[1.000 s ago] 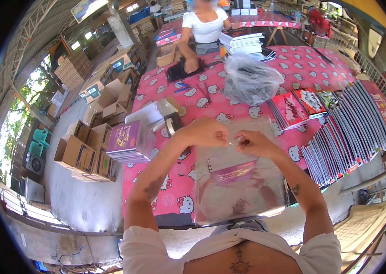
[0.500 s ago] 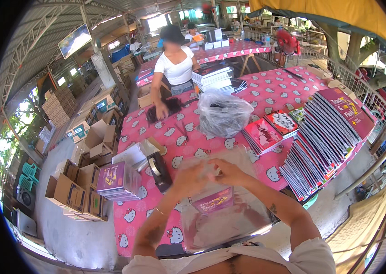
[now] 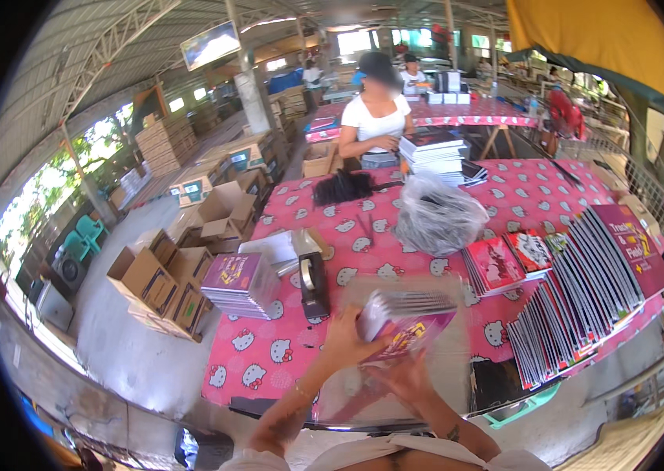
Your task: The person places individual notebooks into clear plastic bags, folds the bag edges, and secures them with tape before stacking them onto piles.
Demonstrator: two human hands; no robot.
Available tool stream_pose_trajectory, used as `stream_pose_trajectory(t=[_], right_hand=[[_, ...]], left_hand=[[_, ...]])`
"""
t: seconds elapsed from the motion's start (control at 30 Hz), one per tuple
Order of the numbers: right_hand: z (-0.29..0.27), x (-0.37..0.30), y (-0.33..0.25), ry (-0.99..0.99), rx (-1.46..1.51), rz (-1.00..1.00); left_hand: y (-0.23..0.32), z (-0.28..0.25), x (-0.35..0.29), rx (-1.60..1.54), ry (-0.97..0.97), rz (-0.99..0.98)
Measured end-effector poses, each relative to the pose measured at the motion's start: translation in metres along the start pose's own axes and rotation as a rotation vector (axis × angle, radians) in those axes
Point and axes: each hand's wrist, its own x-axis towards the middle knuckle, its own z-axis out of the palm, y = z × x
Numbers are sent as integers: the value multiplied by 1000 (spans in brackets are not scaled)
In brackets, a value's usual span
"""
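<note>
My left hand (image 3: 347, 344) grips the left side of a small stack of purple spiral notebooks (image 3: 414, 334), with the thumb across the cover. The stack is tilted up, its bound edge away from me, and looks wrapped in shiny clear plastic. At its near, lower edge my right hand (image 3: 404, 377) holds it from below; part of those fingers is hidden. Beneath both hands lies a clear plastic-covered board (image 3: 449, 392) on the table. A black tape dispenser (image 3: 314, 286) stands left of the stack, beside a wrapped pile of purple notebooks (image 3: 239, 275).
On the pink patterned table (image 3: 269, 369) are a crumpled clear plastic bag (image 3: 438, 216), red notebooks (image 3: 497, 263) and a long fanned row of spiral notebooks (image 3: 583, 290). Open cardboard boxes (image 3: 151, 279) stand on the floor at left. A co-worker (image 3: 375, 118) stands across the table.
The purple notebook stack has come up off the board and tilted, now held in both hands. The co-worker has drawn a hand back from the black bundle. My view has turned left.
</note>
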Motion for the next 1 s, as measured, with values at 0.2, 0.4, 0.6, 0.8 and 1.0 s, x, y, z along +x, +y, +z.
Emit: stream_pose_trajectory(t=[0.2,0.4,0.6,0.8,1.0], right_hand=[[10,-8,-88,93,-865,-303],[31,-5,-103,80,-1271,-243],[105,1,-138,196,-1356,-498],[206,-9,-64,-141,-2252,-1034],[194,14,-55,-116,-2447,-484]], left_hand=[[-102,40,-107,-900,230,-341],[-36,15,-48,-419,88,-87],[-66,-29,-14,-746,483,-177],[-263,-3,2,-901,209,-822],[-261,55,34,-839,444,-583]])
